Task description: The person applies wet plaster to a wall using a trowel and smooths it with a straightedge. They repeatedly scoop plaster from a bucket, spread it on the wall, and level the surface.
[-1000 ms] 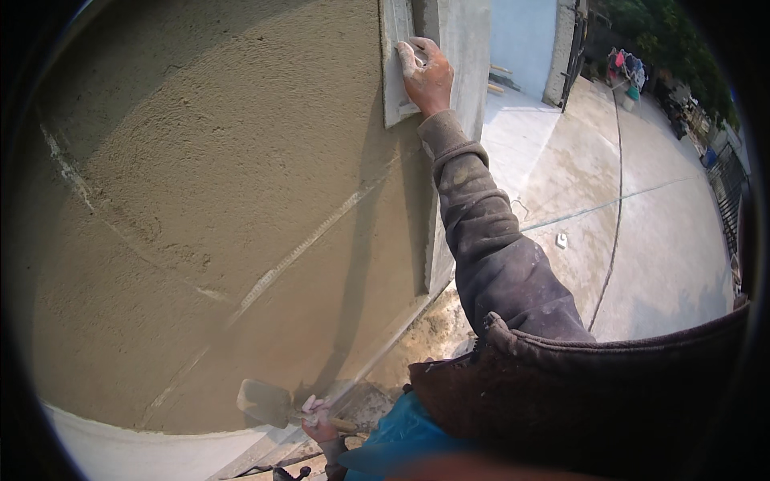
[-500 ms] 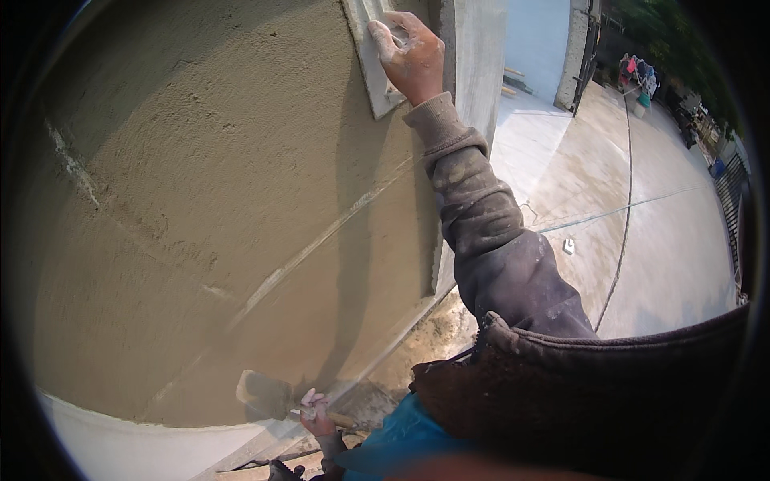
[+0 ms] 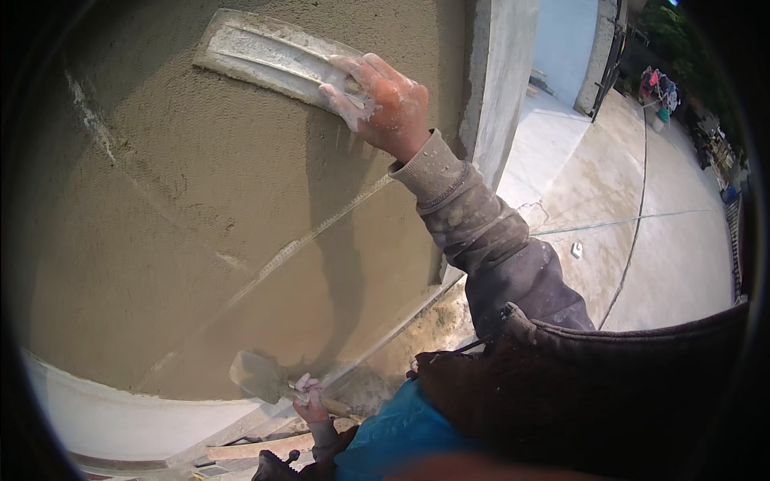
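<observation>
My right hand [image 3: 381, 104], smeared with plaster, grips a long, pale float [image 3: 257, 50] lying lengthwise against the upper part of a sandy grey plastered wall [image 3: 160, 240]. Its fingers are closed around the float's handle, which they largely hide. My left hand [image 3: 311, 407], low near the wall's bottom, is closed on a trowel [image 3: 255, 377] with a squarish blade. Pale streaks cross the plaster, and the shadow of my right arm falls on it.
A pale concrete column [image 3: 501, 88] edges the wall, with a light blue wall [image 3: 561, 48] and dark gate beyond. At right lie a concrete yard [image 3: 674, 264], a small pale object [image 3: 576, 250], hanging clothes [image 3: 658, 84] and a fence. Boards [image 3: 257, 449] lie below.
My right hand has moved down and left from beside the column, and the float has turned from upright to lengthwise across the plaster. My left hand still holds the trowel low.
</observation>
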`<state>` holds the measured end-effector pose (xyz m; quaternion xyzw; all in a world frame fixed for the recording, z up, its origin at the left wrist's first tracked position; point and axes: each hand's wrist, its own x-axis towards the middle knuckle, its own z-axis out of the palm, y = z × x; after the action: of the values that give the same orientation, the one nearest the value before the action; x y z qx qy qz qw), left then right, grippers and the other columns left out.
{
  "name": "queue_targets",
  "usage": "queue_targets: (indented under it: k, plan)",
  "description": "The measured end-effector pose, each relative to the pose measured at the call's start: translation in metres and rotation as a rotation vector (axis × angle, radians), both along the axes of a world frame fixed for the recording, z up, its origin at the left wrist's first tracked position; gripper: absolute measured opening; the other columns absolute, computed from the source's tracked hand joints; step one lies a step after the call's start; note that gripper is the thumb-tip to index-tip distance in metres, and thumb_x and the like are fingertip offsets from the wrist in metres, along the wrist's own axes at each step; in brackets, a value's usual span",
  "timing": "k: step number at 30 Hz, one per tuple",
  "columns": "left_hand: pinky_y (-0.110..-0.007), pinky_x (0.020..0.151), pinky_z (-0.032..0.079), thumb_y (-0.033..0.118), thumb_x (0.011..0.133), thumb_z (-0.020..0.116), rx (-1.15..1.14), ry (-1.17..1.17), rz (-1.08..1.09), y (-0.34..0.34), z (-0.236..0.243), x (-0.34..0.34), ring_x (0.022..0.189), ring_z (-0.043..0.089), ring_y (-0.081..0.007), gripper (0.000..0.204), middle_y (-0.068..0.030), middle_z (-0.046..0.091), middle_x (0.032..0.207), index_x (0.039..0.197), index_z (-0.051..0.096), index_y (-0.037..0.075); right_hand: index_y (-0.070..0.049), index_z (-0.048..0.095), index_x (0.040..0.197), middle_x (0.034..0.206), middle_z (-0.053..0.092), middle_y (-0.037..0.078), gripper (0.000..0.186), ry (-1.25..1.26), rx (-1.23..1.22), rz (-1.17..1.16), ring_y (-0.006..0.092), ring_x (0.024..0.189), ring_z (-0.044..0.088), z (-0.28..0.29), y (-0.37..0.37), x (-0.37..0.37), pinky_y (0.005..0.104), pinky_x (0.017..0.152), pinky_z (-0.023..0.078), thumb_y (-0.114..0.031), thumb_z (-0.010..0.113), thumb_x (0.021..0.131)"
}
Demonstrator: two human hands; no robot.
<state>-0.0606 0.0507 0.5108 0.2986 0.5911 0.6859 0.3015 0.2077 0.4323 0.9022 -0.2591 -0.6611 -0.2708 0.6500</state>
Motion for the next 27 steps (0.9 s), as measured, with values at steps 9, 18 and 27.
queue_targets:
  k: [9, 18, 27]
  plan:
    - [-0.033, 0.08, 0.055, 0.001, 0.082, 0.053, -0.04, 0.015, 0.08, -0.022, 0.018, -0.012, 0.082, 0.067, -0.0219, 0.04, -0.0129, 0.064, 0.095, 0.12, 0.06, -0.005, -0.006, 0.071, 0.103, 0.091, 0.061, 0.012, 0.019, 0.104, 0.044, 0.005, 0.0312, 0.078, 0.064, 0.074, 0.004, 0.007, 0.0382, 0.07, 0.053, -0.014, 0.07, 0.087]
    - [-0.033, 0.081, 0.054, 0.001, 0.081, 0.055, -0.02, 0.023, 0.081, -0.033, 0.012, -0.017, 0.082, 0.066, -0.0206, 0.038, -0.0124, 0.064, 0.095, 0.118, 0.062, -0.005, -0.02, 0.07, 0.109, 0.085, 0.061, -0.001, 0.03, -0.09, 0.074, 0.024, 0.0179, 0.064, 0.067, 0.002, -0.007, -0.017, 0.0329, 0.048, 0.052, -0.034, 0.077, 0.083]
    - [-0.033, 0.081, 0.054, 0.001, 0.081, 0.054, -0.004, -0.005, 0.084, -0.03, 0.014, -0.037, 0.083, 0.066, -0.0208, 0.039, -0.0116, 0.063, 0.097, 0.119, 0.061, -0.005, -0.023, 0.073, 0.113, 0.095, 0.065, -0.004, 0.035, -0.252, -0.011, 0.073, 0.0146, 0.068, 0.068, -0.015, -0.05, -0.074, 0.0301, 0.053, 0.057, -0.033, 0.082, 0.08]
